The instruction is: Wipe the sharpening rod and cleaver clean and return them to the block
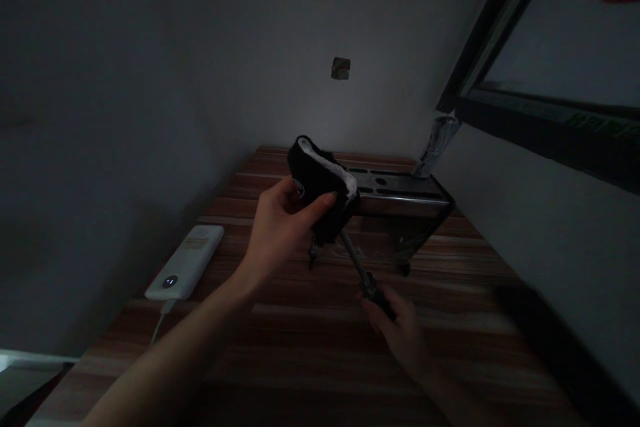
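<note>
My left hand (pixel 280 230) is closed on a black cloth with a white lining (pixel 323 183), held up above the wooden table (pixel 280 340). My right hand (pixel 400 330) grips the dark handle of a slim tool (pixel 357 267), likely a knife or sharpening rod, whose metal shaft points up into the cloth. The cloth wraps the upper end of the shaft, hiding its tip. The scene is very dim.
A metal rack with slots (pixel 400 197) stands behind the hands, against the right wall. A white power bank (pixel 187 260) with a cable lies at the table's left edge. A dark-framed window (pixel 545 113) is at upper right.
</note>
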{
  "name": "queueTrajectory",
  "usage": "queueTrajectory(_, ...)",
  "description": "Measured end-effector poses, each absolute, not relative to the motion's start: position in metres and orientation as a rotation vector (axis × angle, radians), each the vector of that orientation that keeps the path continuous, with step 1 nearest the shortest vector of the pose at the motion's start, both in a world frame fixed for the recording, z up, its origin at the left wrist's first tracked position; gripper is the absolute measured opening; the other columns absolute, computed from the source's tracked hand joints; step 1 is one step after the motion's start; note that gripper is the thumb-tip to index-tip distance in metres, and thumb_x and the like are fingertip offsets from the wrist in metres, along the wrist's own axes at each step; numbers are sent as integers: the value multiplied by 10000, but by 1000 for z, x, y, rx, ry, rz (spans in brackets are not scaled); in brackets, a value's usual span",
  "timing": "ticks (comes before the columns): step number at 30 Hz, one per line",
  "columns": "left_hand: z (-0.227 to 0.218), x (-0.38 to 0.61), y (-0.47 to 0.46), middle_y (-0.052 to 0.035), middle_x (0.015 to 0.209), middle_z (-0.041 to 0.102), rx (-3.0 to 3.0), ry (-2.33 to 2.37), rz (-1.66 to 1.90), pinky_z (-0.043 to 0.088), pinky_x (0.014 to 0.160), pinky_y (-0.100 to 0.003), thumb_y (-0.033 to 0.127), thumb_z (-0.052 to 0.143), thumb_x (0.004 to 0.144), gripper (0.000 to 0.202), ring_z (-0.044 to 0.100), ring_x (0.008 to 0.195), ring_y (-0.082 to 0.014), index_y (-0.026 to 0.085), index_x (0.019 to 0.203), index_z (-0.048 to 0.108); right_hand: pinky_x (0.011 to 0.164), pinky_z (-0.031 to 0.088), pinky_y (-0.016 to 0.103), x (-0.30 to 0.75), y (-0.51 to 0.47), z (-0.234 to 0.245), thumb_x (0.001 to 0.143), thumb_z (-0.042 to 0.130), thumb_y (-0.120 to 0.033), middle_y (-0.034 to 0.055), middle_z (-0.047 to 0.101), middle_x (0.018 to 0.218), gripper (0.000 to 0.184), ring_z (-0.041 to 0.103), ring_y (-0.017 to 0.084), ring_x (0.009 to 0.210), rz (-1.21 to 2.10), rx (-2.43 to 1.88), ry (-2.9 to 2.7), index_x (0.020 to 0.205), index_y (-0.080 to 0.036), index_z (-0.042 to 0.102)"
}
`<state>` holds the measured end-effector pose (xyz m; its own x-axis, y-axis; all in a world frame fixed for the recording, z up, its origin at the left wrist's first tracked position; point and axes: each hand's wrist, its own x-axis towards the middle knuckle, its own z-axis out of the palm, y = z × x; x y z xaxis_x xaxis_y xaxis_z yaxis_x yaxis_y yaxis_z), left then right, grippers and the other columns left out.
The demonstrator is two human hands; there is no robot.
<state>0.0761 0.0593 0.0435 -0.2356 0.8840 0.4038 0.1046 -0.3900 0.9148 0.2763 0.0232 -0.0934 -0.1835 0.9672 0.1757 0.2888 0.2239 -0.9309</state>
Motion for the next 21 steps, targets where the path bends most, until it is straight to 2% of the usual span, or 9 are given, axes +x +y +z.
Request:
queueTrajectory(13, 22, 102, 55, -25, 823, 700, 1536, 1194, 1408, 483, 664, -247, 307, 697, 689, 217, 631, 757, -169, 154, 835, 649, 393, 311, 194, 275, 23, -89, 800, 547, -441, -54, 420, 488, 310, 377, 80, 412, 1141, -1164, -1539, 803, -140, 617)
queueTrajectory(21, 1, 120, 52, -24, 901, 709, 1630, 1220, 1253, 487, 719, -269, 265, 703, 697, 272, 636, 825, -185, 170, 947, 651, 349, 313, 190, 274, 25, -85, 775, 553, -473, -57, 420, 458, 333, 376, 79, 373, 1106, -1169, -1490, 780, -143, 592)
